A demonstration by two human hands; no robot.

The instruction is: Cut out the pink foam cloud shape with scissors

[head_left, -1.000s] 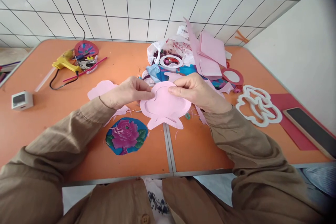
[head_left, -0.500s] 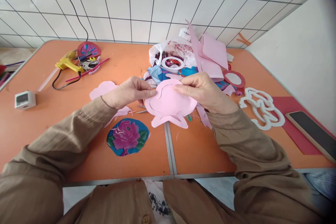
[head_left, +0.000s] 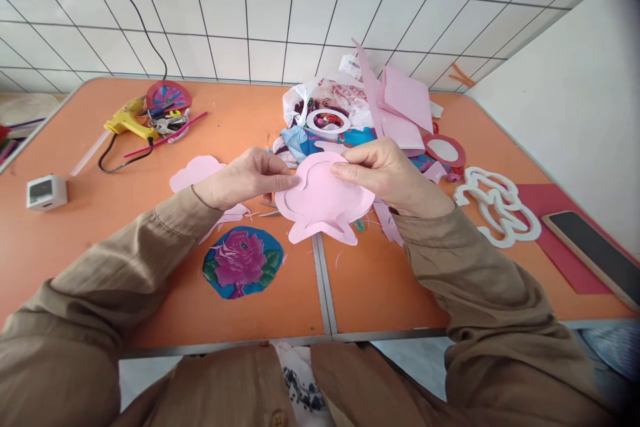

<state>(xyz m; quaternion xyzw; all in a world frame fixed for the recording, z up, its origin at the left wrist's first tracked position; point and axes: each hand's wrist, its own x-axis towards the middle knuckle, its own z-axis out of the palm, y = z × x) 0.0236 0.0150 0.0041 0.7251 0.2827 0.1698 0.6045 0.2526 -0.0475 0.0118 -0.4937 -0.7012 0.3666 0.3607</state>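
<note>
Between my two hands I hold up a pink felt cutout (head_left: 330, 200), rounded at the top with two pointed lobes at the bottom and a line curving inside its edge. My left hand (head_left: 245, 177) pinches its upper left edge between thumb and fingers. At the upper right, my right hand (head_left: 385, 173) grips it the same way. On the table below my left hand lies a round fabric piece (head_left: 243, 261) with a pink rose on blue. Another pink cutout (head_left: 197, 172) with a scalloped edge is partly hidden behind my left wrist.
A yellow glue gun (head_left: 127, 121) lies at the back left, beside keys. A white cube-shaped device (head_left: 47, 192) sits far left. At the back stand a plastic bag (head_left: 345, 90) and folded pink felt (head_left: 407, 103). White cutout outlines (head_left: 500, 207) and a phone-like dark slab (head_left: 595, 253) lie right.
Both hands keep the same hold on the pink cutout. The whole view has shifted very slightly; nothing else visibly moves.
</note>
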